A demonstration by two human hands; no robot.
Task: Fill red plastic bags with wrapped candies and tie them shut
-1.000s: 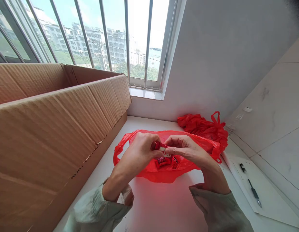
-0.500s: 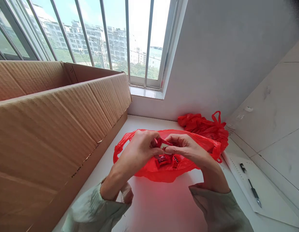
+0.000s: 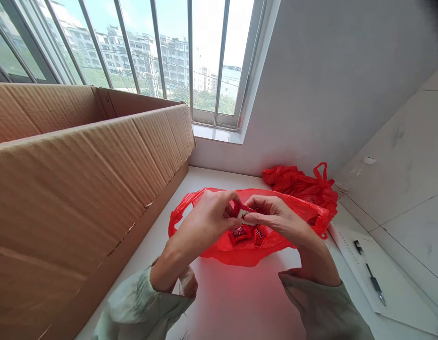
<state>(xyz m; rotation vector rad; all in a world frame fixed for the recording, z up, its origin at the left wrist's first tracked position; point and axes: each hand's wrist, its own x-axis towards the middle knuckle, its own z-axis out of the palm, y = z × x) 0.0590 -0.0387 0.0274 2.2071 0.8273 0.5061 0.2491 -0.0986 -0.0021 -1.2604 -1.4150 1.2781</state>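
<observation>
A small red packet with a white label (image 3: 243, 215) is pinched between my two hands, above an open red plastic bag (image 3: 240, 257). My left hand (image 3: 215, 212) closes on its left side with thumb and fingers. From the other side, the thumb and fingers of my right hand (image 3: 270, 212) grip it too; the fingers hide part of it. Just below, inside the bag, lie two small red wrapped packets, one red packet (image 3: 240, 233) on the left and another red packet (image 3: 258, 237) on the right. Both carry dark lettering.
A large open cardboard box (image 3: 98, 189) fills the left side. Behind the bag lies a crumpled red plastic bag (image 3: 297, 182) against the wall. On the right, a pen (image 3: 375, 284) and its cap (image 3: 358, 247) rest on a white notebook (image 3: 392, 283). A barred window (image 3: 205, 71) stands behind.
The held packet has tilted a little, and more of its white label shows. Both hands keep their grip on it. The whole view has shifted slightly.
</observation>
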